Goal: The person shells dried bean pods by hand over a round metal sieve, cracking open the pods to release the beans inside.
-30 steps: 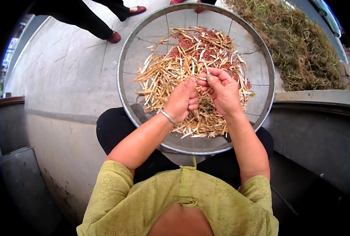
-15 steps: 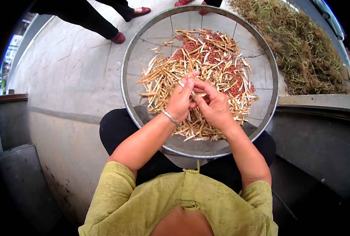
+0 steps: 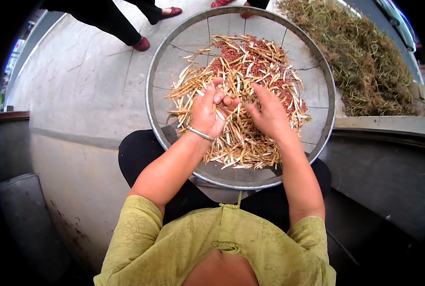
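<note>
A round metal-rimmed sieve [image 3: 154,121] rests across my lap. Dry tan pods [image 3: 243,145] are heaped in it, with small red beans [image 3: 229,52] showing among them, mostly toward the far side. My left hand [image 3: 207,112], with a silver bangle at the wrist, is over the left part of the heap, its fingers curled round pale pods. Apart from it, to the right, my right hand [image 3: 269,112] hovers over the pods with thumb and fingers spread and nothing visible between them.
Beyond the sieve at the top left stands a person in black trousers and red shoes [image 3: 141,44]. Another person's red shoe [image 3: 220,3] shows at the top. A large pile of dried plants [image 3: 365,62] lies on the right. Grey ledges flank me.
The hands were together over the middle of the heap; now they are apart. My right hand has moved right and opened, and my left hand has shifted slightly left.
</note>
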`<state>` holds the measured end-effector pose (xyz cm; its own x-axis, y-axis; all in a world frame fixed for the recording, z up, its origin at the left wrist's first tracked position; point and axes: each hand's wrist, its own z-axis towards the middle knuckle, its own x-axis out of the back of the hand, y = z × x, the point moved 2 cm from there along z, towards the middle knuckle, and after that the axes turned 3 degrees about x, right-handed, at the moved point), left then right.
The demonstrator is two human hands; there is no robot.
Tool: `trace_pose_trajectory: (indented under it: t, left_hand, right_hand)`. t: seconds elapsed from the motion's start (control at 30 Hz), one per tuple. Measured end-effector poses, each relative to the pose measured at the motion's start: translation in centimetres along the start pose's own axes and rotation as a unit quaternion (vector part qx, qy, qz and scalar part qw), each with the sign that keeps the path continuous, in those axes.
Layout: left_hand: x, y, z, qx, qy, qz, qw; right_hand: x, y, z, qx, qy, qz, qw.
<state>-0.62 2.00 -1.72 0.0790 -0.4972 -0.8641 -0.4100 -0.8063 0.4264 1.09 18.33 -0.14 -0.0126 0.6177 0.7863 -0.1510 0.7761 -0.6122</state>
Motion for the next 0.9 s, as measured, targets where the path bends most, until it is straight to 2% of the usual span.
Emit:
trace_pose_trajectory:
  t: [0.13,0.17,0.2,0.27,0.33,0.4,0.43,0.53,0.57,0.6,0.67,0.73,0.8,0.9]
  left_hand:
    - [-0.1,0.6,0.4,-0.03,0.007,-0.034,0.999]
    - [-0.4,0.7,0.2,-0.026,0.052,-0.028,0.998]
    - [0.0,0.9,0.3,-0.025,0.053,-0.026,0.998]
    - [0.9,1.2,0.6,-0.011,0.001,-0.05,0.999]
    - [0.1,1.3,0.2,-0.021,0.027,-0.025,0.999]
    - [-0.3,1.0,0.1,-0.009,0.04,0.028,0.999]
    - [-0.4,0.9,0.1,-0.002,0.045,0.053,0.998]
    - [-0.6,0.5,0.0,0.017,0.028,0.11,0.993]
    - [-0.6,0.4,0.0,0.029,0.029,0.127,0.991]
    - [-0.8,0.3,0.0,0.032,0.027,0.128,0.991]
    - [-1.3,0.1,-0.4,0.093,0.026,0.174,0.98]
    - [-1.4,-0.1,-0.7,0.106,0.016,0.191,0.976]
    - [-1.9,-0.3,-0.9,0.133,-0.028,0.22,0.966]
    - [-1.8,-0.7,-1.1,0.16,-0.016,0.188,0.969]
  right_hand:
    - [-2.1,-3.9,-0.9,0.115,-0.156,-0.129,0.972]
    - [-2.4,-4.2,-1.5,0.149,-0.119,-0.089,0.978]
    - [-2.5,-4.1,-1.5,0.148,-0.119,-0.087,0.978]
    - [-2.4,-3.4,-1.2,0.113,-0.123,-0.053,0.985]
    - [-1.2,-1.5,-0.6,0.134,-0.024,0.005,0.991]
    - [0.7,-0.1,-0.8,-0.064,-0.027,0.124,0.99]
    - [0.9,1.2,-0.8,-0.084,0.0,0.169,0.982]
    - [2.7,1.6,-0.6,-0.13,-0.002,0.361,0.924]
    - [3.0,1.0,-0.6,-0.137,0.015,0.438,0.888]
    - [3.4,0.9,-0.5,-0.138,0.018,0.439,0.888]
    - [3.5,0.6,-0.4,-0.145,-0.022,0.506,0.85]
    - [3.2,0.7,-0.5,-0.146,-0.02,0.507,0.849]
    - [3.1,0.5,-0.5,-0.141,-0.011,0.546,0.826]
    - [2.6,0.3,-0.3,-0.156,0.002,0.546,0.823]
